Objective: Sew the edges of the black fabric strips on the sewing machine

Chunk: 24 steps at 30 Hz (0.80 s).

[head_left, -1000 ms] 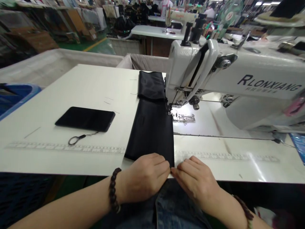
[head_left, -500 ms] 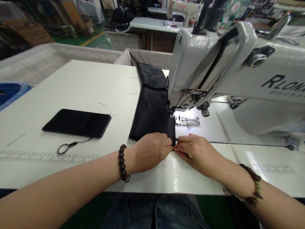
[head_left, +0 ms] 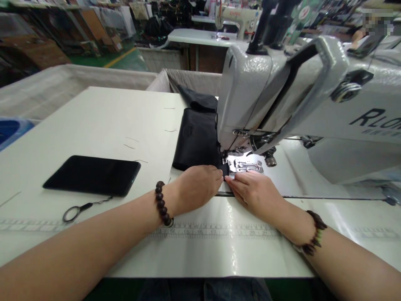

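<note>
Black fabric (head_left: 198,140) lies on the sewing table, its right edge under the head of a grey sewing machine (head_left: 247,90). At its near right corner, my left hand (head_left: 200,186) is closed on the edge, fingertips pinching it. My right hand (head_left: 255,188) meets it there, thumb and fingers pinching the same corner just in front of the presser foot (head_left: 224,158). The exact hold is partly hidden behind the fingers. Farther back, the fabric's far end folds up and droops at the table's rear edge.
A black phone (head_left: 92,175) with a ring strap (head_left: 72,213) rests left of my hands. Loose thread ends lie on the white tabletop (head_left: 125,113). A printed ruler (head_left: 200,231) runs along the front. Cloth-lined bins (head_left: 115,77) stand behind the table.
The black fabric has advanced away from me under the machine, its far end now folding over. Both hands have moved forward with its near corner. The view has shifted slightly.
</note>
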Motion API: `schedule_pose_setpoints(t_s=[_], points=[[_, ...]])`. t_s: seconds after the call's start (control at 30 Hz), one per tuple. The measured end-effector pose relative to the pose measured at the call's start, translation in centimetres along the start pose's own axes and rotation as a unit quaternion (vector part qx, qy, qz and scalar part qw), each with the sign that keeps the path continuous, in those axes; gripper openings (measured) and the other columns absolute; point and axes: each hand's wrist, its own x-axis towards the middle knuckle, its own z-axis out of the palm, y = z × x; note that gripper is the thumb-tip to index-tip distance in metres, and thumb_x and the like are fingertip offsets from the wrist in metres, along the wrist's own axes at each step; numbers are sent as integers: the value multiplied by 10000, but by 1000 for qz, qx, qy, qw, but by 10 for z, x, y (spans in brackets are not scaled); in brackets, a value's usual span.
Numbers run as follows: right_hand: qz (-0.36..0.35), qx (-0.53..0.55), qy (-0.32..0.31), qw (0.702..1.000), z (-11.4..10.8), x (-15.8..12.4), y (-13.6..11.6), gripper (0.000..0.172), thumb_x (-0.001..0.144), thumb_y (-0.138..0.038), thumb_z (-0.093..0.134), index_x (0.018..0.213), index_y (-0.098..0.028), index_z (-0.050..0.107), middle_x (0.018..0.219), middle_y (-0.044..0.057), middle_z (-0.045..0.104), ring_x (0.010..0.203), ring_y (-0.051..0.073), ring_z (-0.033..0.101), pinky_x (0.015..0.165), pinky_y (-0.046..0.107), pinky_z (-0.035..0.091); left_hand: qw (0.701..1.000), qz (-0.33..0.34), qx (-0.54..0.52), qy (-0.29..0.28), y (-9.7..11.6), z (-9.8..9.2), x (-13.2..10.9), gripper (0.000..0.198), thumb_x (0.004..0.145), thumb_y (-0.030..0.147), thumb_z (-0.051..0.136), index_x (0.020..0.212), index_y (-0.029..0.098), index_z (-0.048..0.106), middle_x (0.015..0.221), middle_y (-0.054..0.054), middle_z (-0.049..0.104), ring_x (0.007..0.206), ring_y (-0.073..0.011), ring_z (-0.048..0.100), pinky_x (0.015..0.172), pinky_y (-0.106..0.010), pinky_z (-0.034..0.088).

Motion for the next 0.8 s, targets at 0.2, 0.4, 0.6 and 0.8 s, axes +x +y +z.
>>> schedule_pose_setpoints(t_s=[0.2, 0.4, 0.6, 0.8], points=[[32, -13, -9, 999, 3, 1, 1, 372, 937, -174, 280, 908, -101, 643, 592, 20, 562, 493, 118, 425, 513, 284, 262, 999, -27, 36, 22, -5, 9, 3, 258, 828, 88, 483, 1057, -4, 557, 1097, -156, 613, 1007, -200, 563, 894, -292, 432], [70, -6, -17, 997, 2, 1, -1, 294, 887, -181, 364, 938, -126, 648, 585, 17, 572, 480, 116, 427, 476, 270, 227, 998, -53, 23, 12, -15, 12, 10, 235, 836, 75, 486, 1055, 19, 551, 1100, -138, 612, 1040, -166, 549, 940, -255, 385], [72, 6, -10, 997, 3, 2, -2, 258, 850, -170, 417, 943, -113, 650, 596, 22, 580, 497, 118, 449, 478, 262, 226, 996, -87, 15, 3, -22, 9, 15, 245, 856, 91, 452, 1075, 52, 555, 1128, -85, 609, 1072, -140, 525, 961, -226, 360], [77, 3, -18, 997, 5, 1, -2, 261, 848, -167, 415, 950, -126, 652, 592, 24, 580, 488, 121, 468, 459, 255, 250, 993, -114, -21, 37, -24, 18, 16, 253, 844, 66, 461, 1080, 40, 549, 1123, -115, 606, 1061, -161, 534, 939, -247, 375]])
